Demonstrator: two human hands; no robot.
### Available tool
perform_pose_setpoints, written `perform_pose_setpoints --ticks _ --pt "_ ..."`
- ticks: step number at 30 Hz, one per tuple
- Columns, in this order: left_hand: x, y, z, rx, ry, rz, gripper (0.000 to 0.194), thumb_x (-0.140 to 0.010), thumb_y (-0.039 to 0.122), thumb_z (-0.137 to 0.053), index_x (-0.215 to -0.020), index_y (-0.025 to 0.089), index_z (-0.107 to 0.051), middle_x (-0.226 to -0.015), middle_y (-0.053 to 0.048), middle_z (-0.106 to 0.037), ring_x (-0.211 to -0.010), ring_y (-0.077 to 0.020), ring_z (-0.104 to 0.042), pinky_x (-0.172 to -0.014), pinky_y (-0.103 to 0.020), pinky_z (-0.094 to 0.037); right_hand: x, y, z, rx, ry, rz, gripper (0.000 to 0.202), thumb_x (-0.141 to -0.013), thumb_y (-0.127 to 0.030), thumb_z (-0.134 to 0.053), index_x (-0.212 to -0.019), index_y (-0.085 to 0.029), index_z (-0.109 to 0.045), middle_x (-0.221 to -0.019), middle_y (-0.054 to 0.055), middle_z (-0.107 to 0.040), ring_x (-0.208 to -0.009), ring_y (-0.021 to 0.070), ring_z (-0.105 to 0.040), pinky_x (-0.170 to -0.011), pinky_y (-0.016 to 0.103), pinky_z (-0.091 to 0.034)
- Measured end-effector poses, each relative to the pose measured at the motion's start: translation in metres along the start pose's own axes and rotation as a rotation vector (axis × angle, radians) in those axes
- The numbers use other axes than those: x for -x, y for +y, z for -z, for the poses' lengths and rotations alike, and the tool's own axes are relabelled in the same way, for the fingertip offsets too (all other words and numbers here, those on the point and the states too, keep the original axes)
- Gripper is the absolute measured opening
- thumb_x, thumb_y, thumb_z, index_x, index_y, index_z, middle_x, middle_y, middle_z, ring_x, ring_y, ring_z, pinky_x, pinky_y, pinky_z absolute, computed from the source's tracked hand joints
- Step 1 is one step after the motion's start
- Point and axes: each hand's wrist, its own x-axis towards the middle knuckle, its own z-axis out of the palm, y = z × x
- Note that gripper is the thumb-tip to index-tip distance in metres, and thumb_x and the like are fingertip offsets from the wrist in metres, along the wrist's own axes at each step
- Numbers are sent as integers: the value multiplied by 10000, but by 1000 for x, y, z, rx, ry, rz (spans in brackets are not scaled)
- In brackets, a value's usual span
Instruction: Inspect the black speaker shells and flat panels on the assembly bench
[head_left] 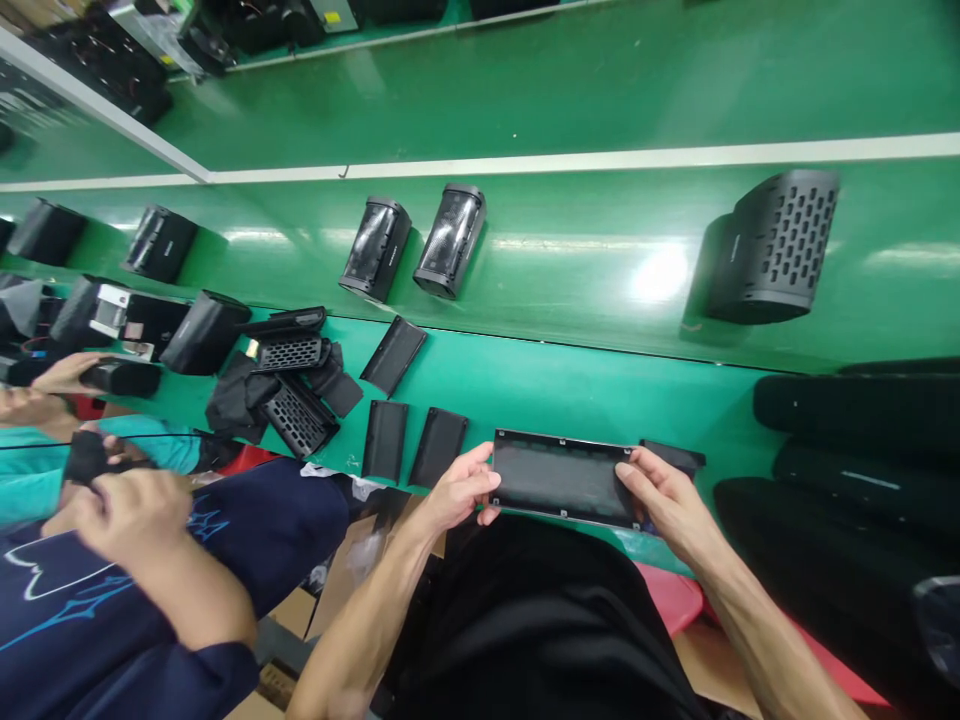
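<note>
Between my two hands is a black rectangular panel (566, 480) with a thin raised rim and small light tabs along its edges. My left hand (461, 490) pinches its left end, thumb on the face. At the right end, my right hand (664, 490) grips the corner, thumb also on top. The panel is held just above the near edge of the green bench. Two similar dark panels, one (439, 447) and another (385, 440), lie left of my left hand, with a third panel (394, 356) behind them. Behind my right hand lies a dark piece (675, 458), partly hidden.
Perforated black covers (300, 415) and dark cloth-like pieces are heaped at left. Black speaker-like units stand on the green surface beyond, including one (780, 248) at right. Large dark rounded items (832, 540) fill the right side. A co-worker's arm (172, 560) is close on the left.
</note>
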Motion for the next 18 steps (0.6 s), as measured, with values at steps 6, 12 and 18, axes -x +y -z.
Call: perform_pose_setpoints --ticks 6,12,18 --pt "-3 -5 3 -21 -45 -21 478 -816 481 -807 -1047 181 -514 -643 73 -581 -392 -86 -513 -375 -208 -317 0 -3 0 25 20 -25 601 -762 -789 -779 -796 -222 -582 -601 -76 -444 -507 93 -392 -458 231 -334" --pt "-4 -9 7 -38 -26 -16 482 -807 474 -801 -1057 174 -517 -633 77 -574 -385 -83 -506 -386 -214 -323 0 -7 -2 54 25 -30 600 -750 -794 -781 -793 -228 -585 -570 -74 -457 -481 97 -403 -455 239 -328" --pt "-7 -8 5 -93 33 -26 486 -890 645 -681 -963 180 -562 -581 54 -577 -364 -94 -497 -372 -210 -284 -2 2 4 125 19 -51 565 -844 -795 -686 -802 -243 -573 -492 -53 -495 -450 121 -399 -440 250 -296"
